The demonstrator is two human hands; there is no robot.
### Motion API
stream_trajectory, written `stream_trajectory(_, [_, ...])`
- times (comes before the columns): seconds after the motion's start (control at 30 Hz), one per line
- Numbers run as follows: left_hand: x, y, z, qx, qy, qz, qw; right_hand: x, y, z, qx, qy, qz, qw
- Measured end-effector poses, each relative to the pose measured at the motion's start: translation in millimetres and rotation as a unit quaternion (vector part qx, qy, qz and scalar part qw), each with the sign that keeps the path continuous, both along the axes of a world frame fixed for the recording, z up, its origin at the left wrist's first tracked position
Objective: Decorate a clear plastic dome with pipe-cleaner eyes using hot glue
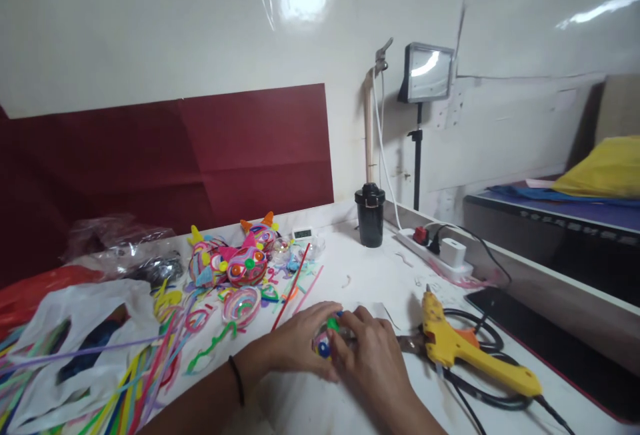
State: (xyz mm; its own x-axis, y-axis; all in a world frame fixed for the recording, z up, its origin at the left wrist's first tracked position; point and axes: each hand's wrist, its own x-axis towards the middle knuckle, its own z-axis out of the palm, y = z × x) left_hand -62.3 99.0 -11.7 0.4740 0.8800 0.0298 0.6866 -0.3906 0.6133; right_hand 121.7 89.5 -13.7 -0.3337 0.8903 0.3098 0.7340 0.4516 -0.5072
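My left hand [304, 340] curls around a small colourful craft piece [324, 343] low over the white table. Green and blue bits show on the piece; most of it is hidden by my fingers. From the other side my right hand [374, 350] presses on it with bent fingers. Just right of my right hand, a yellow hot glue gun [463, 352] lies with its nozzle pointing away from me. Finished-looking animal-like ornaments [246, 265] with eyes and ears, made of colourful fuzzy strips, sit beyond my left hand. A round ornament part [241, 305] with coiled strips lies nearer.
Pipe cleaners [135, 382] and a white plastic bag [90, 328] crowd the left. A red pipe cleaner [291, 287] lies beyond my hands. Behind stand a black canister [370, 218] and a power strip [435, 255]. A black mat [555, 352] and cables lie at right.
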Motion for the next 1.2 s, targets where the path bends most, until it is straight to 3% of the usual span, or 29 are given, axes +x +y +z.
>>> stream_trajectory(0.27, [-19.8,7.0,-9.9,-0.001,-0.012,-0.01,1.0,-0.3,1.2,0.4,-0.019,0.004,-0.002,1.0])
stream_trajectory(0.63, [-20.3,16.3,-20.1,0.04,-0.05,-0.035,0.997,-1.2,3.1,-4.8,-0.013,0.026,-0.011,1.0])
stream_trajectory(0.93, [-30.4,24.5,-42.0,0.102,-0.061,-0.067,0.991,-0.5,0.7,1.2,-0.026,0.05,-0.004,0.998])
stream_trajectory(1.2, [-29.0,24.5,-39.6,0.105,-0.054,-0.059,0.991,-0.2,1.2,2.4,-0.017,0.055,-0.009,0.998])
